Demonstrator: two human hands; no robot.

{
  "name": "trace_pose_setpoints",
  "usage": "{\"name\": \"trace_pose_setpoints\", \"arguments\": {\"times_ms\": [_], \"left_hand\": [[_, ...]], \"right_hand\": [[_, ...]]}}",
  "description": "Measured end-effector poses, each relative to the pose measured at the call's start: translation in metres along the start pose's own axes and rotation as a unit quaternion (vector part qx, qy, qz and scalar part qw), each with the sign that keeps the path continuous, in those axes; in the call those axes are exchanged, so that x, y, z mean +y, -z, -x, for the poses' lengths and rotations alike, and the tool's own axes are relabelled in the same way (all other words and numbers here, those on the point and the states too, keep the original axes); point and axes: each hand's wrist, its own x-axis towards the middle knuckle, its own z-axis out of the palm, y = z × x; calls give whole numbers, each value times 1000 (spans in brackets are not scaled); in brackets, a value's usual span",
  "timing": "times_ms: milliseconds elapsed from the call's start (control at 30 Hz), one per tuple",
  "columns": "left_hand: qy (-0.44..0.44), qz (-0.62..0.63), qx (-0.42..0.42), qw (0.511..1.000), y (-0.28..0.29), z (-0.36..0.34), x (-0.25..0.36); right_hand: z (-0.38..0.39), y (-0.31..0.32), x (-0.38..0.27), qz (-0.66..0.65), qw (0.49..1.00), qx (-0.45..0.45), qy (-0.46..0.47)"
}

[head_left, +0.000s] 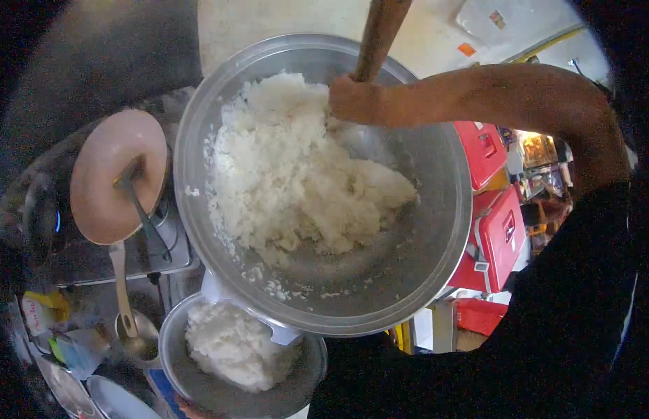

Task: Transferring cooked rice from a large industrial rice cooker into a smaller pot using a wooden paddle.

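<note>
Clamping right fingers (344, 99) round a wooden handle (384, 36), by clumpy white rice (289, 167) inside a round metal basin (436, 230). Near a pink pan (104, 181), red boxes (501, 234). Cannot tell state of left fingers (192, 410).

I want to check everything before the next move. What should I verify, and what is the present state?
1. Right hand closed around brown wooden rod: ok.
2. Rod's lower end in sight: not ok, it is hidden.
3. White cooked rice inside large round grey metal bowl: ok.
4. Large bowl's wall free of grains: not ok, some cling there.
5. Grip of left hand on smaller round grey metal bowl: cannot tell, mostly out of view.
</note>
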Motion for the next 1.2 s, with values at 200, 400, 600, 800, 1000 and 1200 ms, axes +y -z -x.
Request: {"name": "trace_pose_setpoints", "arguments": {"times_ms": [200, 400, 600, 800, 1000, 1200], "left_hand": [[119, 148, -19, 982, 0, 0, 40], [176, 257, 1, 950, -2, 0, 57], [82, 251, -43, 964, -4, -3, 15], [-34, 315, -44, 948, -13, -16, -45], [35, 390, -8, 920, -14, -8, 2], [66, 400, -23, 914, -10, -15, 54]], "right_hand": [[21, 14, 55, -267, 938, -116, 187], [51, 18, 49, -316, 862, -381, 114], [120, 24, 28, -407, 822, -398, -9], [107, 41, 1, -427, 818, -380, 58], [75, 78, -41, -595, 695, -404, 9], [67, 107, -72, -634, 635, -433, -90]]}}
